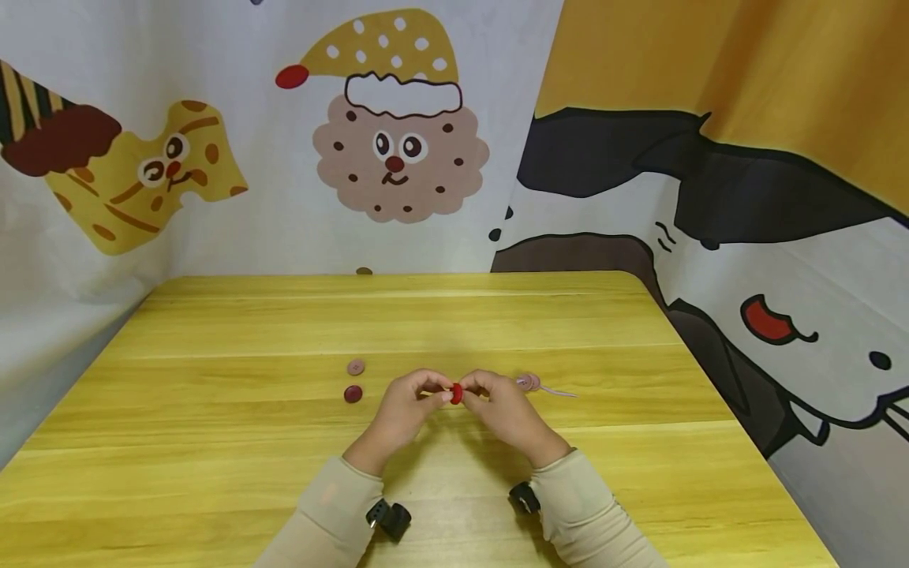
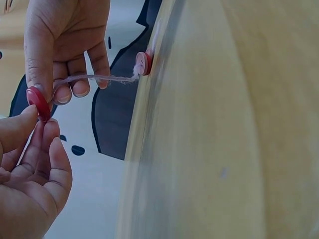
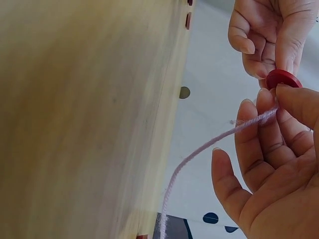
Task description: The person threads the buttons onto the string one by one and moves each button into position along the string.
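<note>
Between both hands, above the table, is a red button (image 1: 457, 393). My left hand (image 1: 408, 404) pinches it between thumb and fingertips. The fingertips of my right hand (image 1: 506, 406) meet at the button's other face, pinching a pale pink yarn (image 3: 199, 149) right beside it. From there the yarn runs in a slack curve to the stacked pink buttons (image 1: 528, 383) on the table at the right. In the left wrist view, a pink button (image 2: 143, 63) at the table edge has the yarn at its face. The button's holes are hidden by the fingers.
Left of the hands, a dusty pink button (image 1: 356, 367) lies behind a dark red one (image 1: 353, 394) on the wooden table (image 1: 213, 473). A loose yarn tail (image 1: 561, 392) stretches right from the stacked buttons. A printed curtain (image 1: 241, 47) hangs behind the table.
</note>
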Action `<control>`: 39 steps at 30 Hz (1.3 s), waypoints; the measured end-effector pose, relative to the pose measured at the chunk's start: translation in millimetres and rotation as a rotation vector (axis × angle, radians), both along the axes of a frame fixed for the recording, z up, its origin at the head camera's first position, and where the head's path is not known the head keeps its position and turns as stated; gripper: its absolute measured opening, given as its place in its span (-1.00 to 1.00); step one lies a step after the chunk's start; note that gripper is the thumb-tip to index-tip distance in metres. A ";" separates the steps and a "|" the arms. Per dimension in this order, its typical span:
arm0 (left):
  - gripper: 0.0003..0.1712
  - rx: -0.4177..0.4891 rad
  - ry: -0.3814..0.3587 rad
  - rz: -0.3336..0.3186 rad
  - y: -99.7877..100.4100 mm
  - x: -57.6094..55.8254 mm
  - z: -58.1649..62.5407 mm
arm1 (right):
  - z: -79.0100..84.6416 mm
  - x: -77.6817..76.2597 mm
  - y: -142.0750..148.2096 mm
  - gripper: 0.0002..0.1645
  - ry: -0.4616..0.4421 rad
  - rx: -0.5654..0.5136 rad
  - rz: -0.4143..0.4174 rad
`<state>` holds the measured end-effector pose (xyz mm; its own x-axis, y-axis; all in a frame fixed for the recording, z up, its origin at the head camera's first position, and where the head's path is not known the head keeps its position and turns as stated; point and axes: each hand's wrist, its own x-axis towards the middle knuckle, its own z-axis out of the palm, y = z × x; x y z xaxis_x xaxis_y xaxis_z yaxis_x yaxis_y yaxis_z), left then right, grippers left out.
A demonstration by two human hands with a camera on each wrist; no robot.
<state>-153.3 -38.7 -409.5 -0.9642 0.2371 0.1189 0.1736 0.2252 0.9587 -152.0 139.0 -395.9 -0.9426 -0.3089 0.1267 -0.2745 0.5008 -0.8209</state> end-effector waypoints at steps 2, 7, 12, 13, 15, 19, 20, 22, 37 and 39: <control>-0.90 -0.001 0.009 0.004 0.2 0.0 -0.4 | -0.1 0.0 0.0 -0.92 0.003 -0.003 0.004; -0.92 -0.004 0.015 0.007 0.6 0.2 0.2 | -0.3 0.0 0.1 -0.92 -0.002 -0.006 0.008; -0.96 -0.014 0.026 0.003 0.9 -0.1 0.2 | -0.5 -0.1 0.2 -0.91 0.004 -0.001 0.006; -0.96 -0.016 0.030 0.002 0.9 0.1 0.2 | -0.5 -0.1 0.3 -0.91 0.005 -0.002 0.006; -0.96 -0.016 0.035 0.000 0.8 0.5 0.3 | -0.2 0.1 0.3 -0.91 0.004 -0.002 0.004; -0.96 -0.027 0.036 0.004 1.3 0.7 0.6 | 0.3 0.3 0.3 -0.91 0.000 -0.001 0.003; -0.97 -0.029 0.034 0.006 1.4 0.6 0.7 | 0.4 0.3 0.2 -0.91 -0.001 0.001 0.003; -0.97 -0.036 0.030 0.009 1.8 0.1 0.9 | 0.6 0.4 0.0 -0.91 -0.002 0.004 0.004; -0.95 0.045 -0.071 0.035 0.5 -3.6 1.4 | 1.9 0.9 -3.5 -0.85 -0.027 0.012 -0.008; -0.95 0.071 -0.080 0.048 1.1 -4.1 0.4 | 2.2 1.1 -4.0 -0.81 -0.030 0.016 -0.015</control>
<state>-157.4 -37.6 -409.1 -0.9813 0.1842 0.0557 0.0863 0.1628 0.9829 -150.8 135.0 -393.7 -0.9504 -0.2968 0.0930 -0.2421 0.5181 -0.8204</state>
